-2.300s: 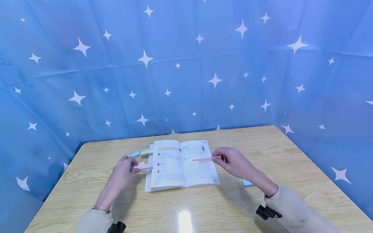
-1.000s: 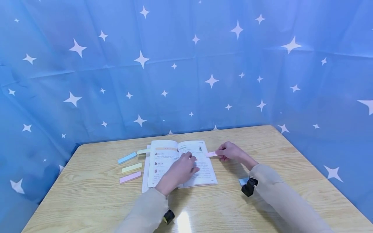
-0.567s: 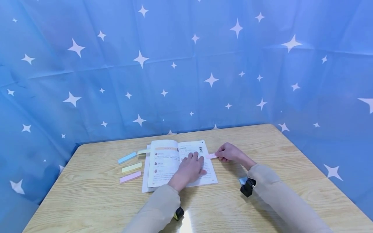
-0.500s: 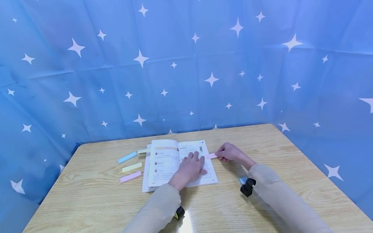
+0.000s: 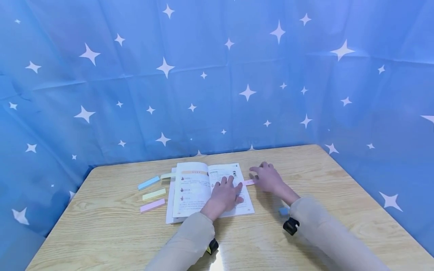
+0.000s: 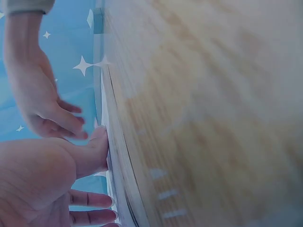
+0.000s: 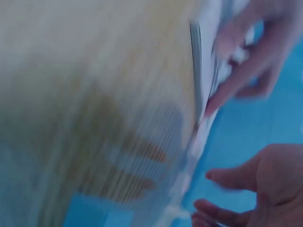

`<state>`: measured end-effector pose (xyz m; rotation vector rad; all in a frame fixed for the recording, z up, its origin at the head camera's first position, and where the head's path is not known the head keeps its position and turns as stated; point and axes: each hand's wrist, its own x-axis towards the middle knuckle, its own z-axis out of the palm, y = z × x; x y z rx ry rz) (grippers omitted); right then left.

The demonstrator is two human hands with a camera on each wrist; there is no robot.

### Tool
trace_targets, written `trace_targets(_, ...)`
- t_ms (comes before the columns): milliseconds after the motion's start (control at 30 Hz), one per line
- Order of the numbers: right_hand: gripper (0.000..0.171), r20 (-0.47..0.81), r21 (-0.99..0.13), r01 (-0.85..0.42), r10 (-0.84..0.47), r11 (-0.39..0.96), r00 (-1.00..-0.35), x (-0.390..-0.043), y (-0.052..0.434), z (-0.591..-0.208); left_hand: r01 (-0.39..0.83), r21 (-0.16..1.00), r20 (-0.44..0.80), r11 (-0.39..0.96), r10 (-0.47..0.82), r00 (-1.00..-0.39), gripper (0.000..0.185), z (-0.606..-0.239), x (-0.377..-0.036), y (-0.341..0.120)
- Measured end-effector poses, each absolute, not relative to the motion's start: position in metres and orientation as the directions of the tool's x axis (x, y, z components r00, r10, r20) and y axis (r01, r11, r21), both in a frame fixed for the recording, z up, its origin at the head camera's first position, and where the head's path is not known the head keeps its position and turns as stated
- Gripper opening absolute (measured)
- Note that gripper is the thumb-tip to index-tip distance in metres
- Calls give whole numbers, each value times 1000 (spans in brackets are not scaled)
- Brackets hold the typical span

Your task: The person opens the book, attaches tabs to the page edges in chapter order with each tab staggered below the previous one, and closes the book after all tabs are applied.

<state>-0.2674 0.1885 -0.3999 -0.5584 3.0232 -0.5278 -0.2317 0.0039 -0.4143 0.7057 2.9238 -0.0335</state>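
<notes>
— Pink was the slip you asked about: in the head view a pink sticky strip (image 5: pixel 249 182) lay at the right edge of the open book (image 5: pixel 203 188), poking out over the wooden table (image 5: pixel 101 233).

— And the hands?

— The left hand (image 5: pixel 225 195) lay flat on the right-hand page, fingers straight, pressing it down and gripping nothing. The right hand (image 5: pixel 268 177) hovered just right of the strip, fingers loosely spread, holding nothing; whether it touched the strip I could not tell.

— Anything else on the table?

— Left of the book lay three strips apart from one another: a blue strip (image 5: pixel 148 183) farthest, a yellow strip (image 5: pixel 154 194) in the middle, a second pink strip (image 5: pixel 152 206) nearest. Another pale yellow strip (image 5: pixel 167 175) touched the book's far left corner. A small blue pad (image 5: pixel 284 211) sat near the right sleeve. A blue cloth with white stars (image 5: pixel 217 75) hung behind.

— The left wrist view?

— Blurred wood, the book's page edges (image 6: pixel 116 189), the left hand (image 6: pixel 42 184) with thumb against them and fingers straight, and the right hand (image 6: pixel 38 104) beyond, fingers relaxed.

— The right wrist view?

— Very blurred: the right hand (image 7: pixel 255 189) open at the lower right, the left hand (image 7: pixel 251 61) on the book (image 7: pixel 206 71).
</notes>
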Motion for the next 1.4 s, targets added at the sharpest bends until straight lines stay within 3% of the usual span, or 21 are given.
trace_targets(67, 37, 66, -171, -395, -389, 903, -919, -257, 178, -399, 450, -3, -139, 893, 445, -885, 59, -414, -231, 4)
trace_targets(200, 33, 27, -75, -457, -456, 886, -889, -243, 164, -400, 433, -35, -135, 901, 425, -895, 60, -415, -230, 6)
trace_targets(533, 26, -41, -64, -447, -450, 892, -892, -232, 161, -395, 439, -104, -145, 893, 423, -895, 60, -408, -229, 10)
trace_targets(800, 34, -20, -106, -591, -596, 800, -803, -201, 161, -395, 401, 74, -155, 913, 408, -900, 66, -397, -207, -19)
trace_targets(933, 53, -59, -113, -588, -596, 801, -801, -188, 161, -395, 345, 154, -110, 926, 363, -925, 69, -393, -182, -45)
trace_targets(1067, 62, -61, -103, -582, -589, 806, -806, -182, 160, -397, 244, 224, -130, 943, 277, -952, 74, -395, -162, -71)
trace_targets(1200, 65, -35, -129, -583, -592, 802, -805, -180, 158, -398, 172, 184, -146, 968, 200, -969, 78, -401, -154, -91)
trace_targets(1400, 66, -4, -173, -590, -599, 789, -801, -178, 151, -399, 201, 137, -154, 970, 221, -963, 76, -405, -153, -101)
